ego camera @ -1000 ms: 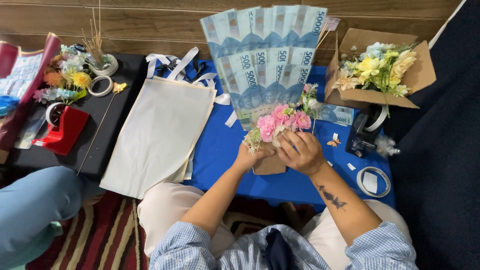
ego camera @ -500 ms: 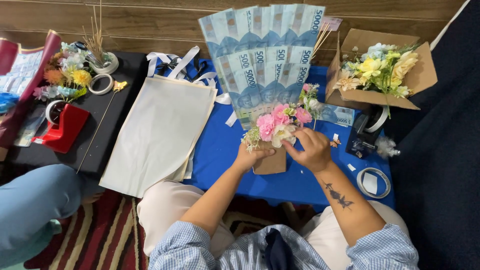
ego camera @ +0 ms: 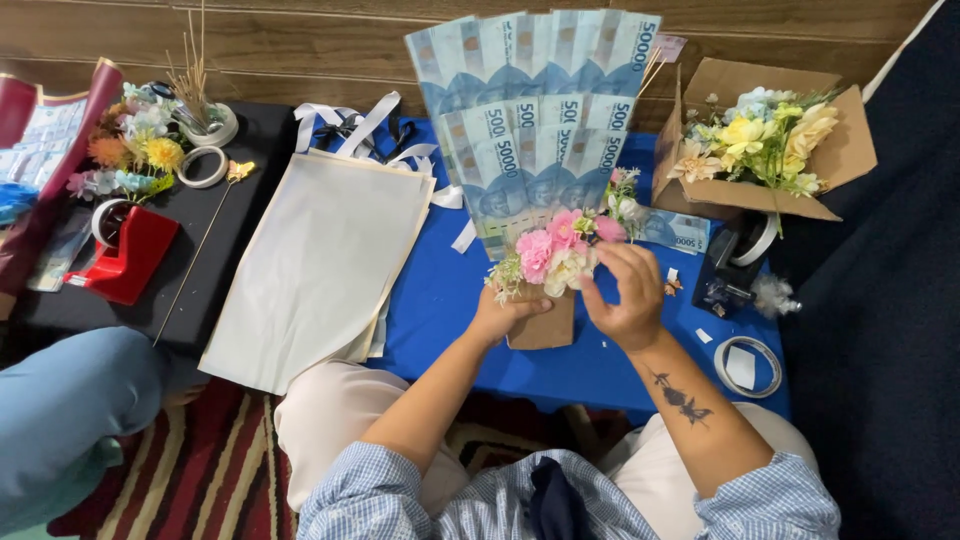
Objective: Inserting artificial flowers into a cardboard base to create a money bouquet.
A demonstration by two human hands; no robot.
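Grip: my left hand point(ego camera: 500, 312) clasps the cardboard base point(ego camera: 545, 325), right hand point(ego camera: 625, 295) pinching flowers point(ego camera: 555, 255); banknote fan point(ego camera: 535, 120) mounted, blooms partly placed.

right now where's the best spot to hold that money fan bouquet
Probably by the brown paper base, from below on the near side, where the left hand already grips it. It is the narrow, stiff-looking part; the banknote fan and pink flowers above look flimsy. The right hand works at the blooms.
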